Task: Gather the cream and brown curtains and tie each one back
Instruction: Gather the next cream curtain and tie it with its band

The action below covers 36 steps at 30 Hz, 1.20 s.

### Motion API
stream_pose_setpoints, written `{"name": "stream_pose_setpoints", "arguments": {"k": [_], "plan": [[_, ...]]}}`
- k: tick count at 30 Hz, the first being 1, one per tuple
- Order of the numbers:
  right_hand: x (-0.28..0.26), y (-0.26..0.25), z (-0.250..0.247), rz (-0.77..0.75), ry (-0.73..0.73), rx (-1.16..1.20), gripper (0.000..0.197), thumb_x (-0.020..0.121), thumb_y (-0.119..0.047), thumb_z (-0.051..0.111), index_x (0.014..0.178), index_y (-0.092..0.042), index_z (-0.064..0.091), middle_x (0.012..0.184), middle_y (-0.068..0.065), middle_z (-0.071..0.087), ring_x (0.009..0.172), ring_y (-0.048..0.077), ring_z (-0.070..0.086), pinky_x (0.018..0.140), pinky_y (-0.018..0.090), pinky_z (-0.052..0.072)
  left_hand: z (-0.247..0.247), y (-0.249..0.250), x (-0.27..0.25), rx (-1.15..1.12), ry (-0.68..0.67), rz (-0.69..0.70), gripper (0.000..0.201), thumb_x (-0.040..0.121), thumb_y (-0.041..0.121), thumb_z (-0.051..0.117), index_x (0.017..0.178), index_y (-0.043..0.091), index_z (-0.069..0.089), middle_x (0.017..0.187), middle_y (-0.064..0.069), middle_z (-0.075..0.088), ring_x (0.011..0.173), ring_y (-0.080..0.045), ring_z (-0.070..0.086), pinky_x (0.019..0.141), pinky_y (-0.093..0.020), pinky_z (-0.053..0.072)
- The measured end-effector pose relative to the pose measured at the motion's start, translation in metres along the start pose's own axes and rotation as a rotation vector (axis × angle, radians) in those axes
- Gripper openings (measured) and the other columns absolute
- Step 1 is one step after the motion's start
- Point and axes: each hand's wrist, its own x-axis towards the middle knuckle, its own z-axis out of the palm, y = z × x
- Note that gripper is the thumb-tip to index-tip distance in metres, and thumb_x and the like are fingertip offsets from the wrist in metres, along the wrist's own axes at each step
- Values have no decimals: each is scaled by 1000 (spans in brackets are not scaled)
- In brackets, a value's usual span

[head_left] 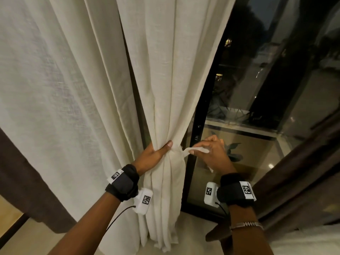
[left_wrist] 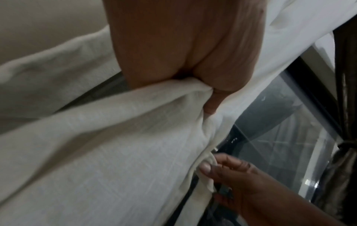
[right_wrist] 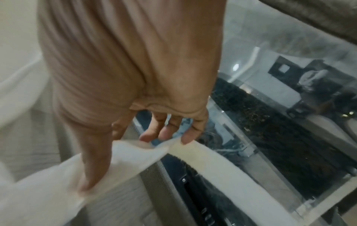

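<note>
The left hand is wrapped around the gathered waist of the cream curtain, thumb lying across the front of the bunch and the fingers curled behind it out of sight; in the left wrist view the fabric puckers into tight folds where the thumb digs in. Just beside it, the right hand pinches a cream tie strip that comes out from the bunched cloth at the level of the left thumb. The strip runs across the right palm, held between thumb and fingertips, with its loose end trailing out below the heel of the hand. The right wrist view shows the thumb pressing one stretch of the band and the other fingers, lightly bent, touching the next stretch.

Above the grip the cream curtain fans out wide; below it the folds hang narrow and straight down to the floor. A second cream panel hangs flat to the left, apart from the gathered one. A brown curtain shows behind that panel at the lower left, and another brown curtain slants along the right edge; in the left wrist view it looks cinched at one point.

To the right of the gathered cream curtain stands a black-framed glass door, dark outside, with room reflections in the pane. Both wrists wear black straps with white marker blocks.
</note>
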Motion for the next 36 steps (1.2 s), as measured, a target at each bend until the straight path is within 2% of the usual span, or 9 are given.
{"name": "stream_pose_setpoints", "arguments": {"k": [5, 10, 12, 17, 20, 24, 27, 31, 36], "plan": [[10, -34, 30, -27, 126, 84, 23, 85, -34, 87, 104, -25, 79, 111, -4, 51, 109, 18, 50, 93, 23, 43, 4, -8, -2, 31, 43, 61, 43, 106, 30, 64, 139, 44, 39, 135, 14, 58, 121, -3, 58, 111, -27, 43], [5, -50, 62, 231, -77, 479, 15, 91, -21, 78, 101, -28, 68, 94, 2, 78, 99, 26, 74, 88, 41, 63, -3, -16, -1, 55, 91, 107, 49, 106, 27, 64, 148, 35, 42, 132, 19, 60, 113, 16, 55, 94, -6, 44], [-5, -59, 65, 280, -123, 687, 7, 100, -24, 69, 107, -23, 71, 101, 4, 81, 103, 27, 76, 85, 37, 63, -5, -16, 0, 37, 127, 84, 51, 106, 27, 63, 153, 28, 44, 133, 14, 61, 112, 14, 55, 94, -9, 45], [-22, -64, 71, 353, -254, 1216, 37, 106, -28, 56, 140, -17, 64, 131, 16, 74, 123, 32, 69, 114, 50, 50, 0, -16, 0, -78, 123, 9, 34, 107, 30, 60, 139, 38, 49, 125, 15, 65, 112, 1, 61, 110, -34, 47], [-33, -55, 74, 245, -418, 1435, 56, 97, -15, 59, 152, -11, 53, 144, 19, 64, 129, 32, 63, 117, 49, 44, 2, -23, 5, -137, 90, -49, 62, 94, 49, 73, 149, 30, 51, 137, 8, 66, 128, -13, 62, 118, -40, 46], [-40, -63, 76, 59, -490, 1055, 73, 94, 11, 64, 150, -32, 44, 142, -2, 69, 134, 16, 64, 106, 31, 56, 8, -30, 11, 13, 90, -109, 77, 69, 75, 74, 136, 48, 44, 144, 2, 54, 138, -23, 49, 120, -45, 41], [-33, -71, 79, -2, -366, 779, 80, 88, 0, 81, 140, -48, 43, 138, -13, 68, 131, 2, 63, 108, 24, 53, 2, -36, 16, 125, 19, -150, 79, 69, 78, 76, 135, 54, 40, 147, 3, 53, 140, -24, 46, 124, -48, 36], [-25, -67, 78, 56, -251, 772, 64, 88, -2, 82, 142, -24, 57, 127, -5, 74, 118, 8, 71, 95, 23, 59, -16, -32, 14, 193, -281, -82, 82, 86, 67, 74, 155, 44, 36, 154, 14, 53, 143, -10, 50, 126, -38, 34], [-30, -52, 66, 241, -207, 852, 47, 88, -3, 78, 113, -39, 60, 112, -8, 72, 108, 17, 68, 85, 29, 55, -42, -35, 6, 125, -297, -79, 65, 95, 78, 45, 138, 34, 66, 142, 11, 67, 136, -6, 57, 116, -28, 33]]}}
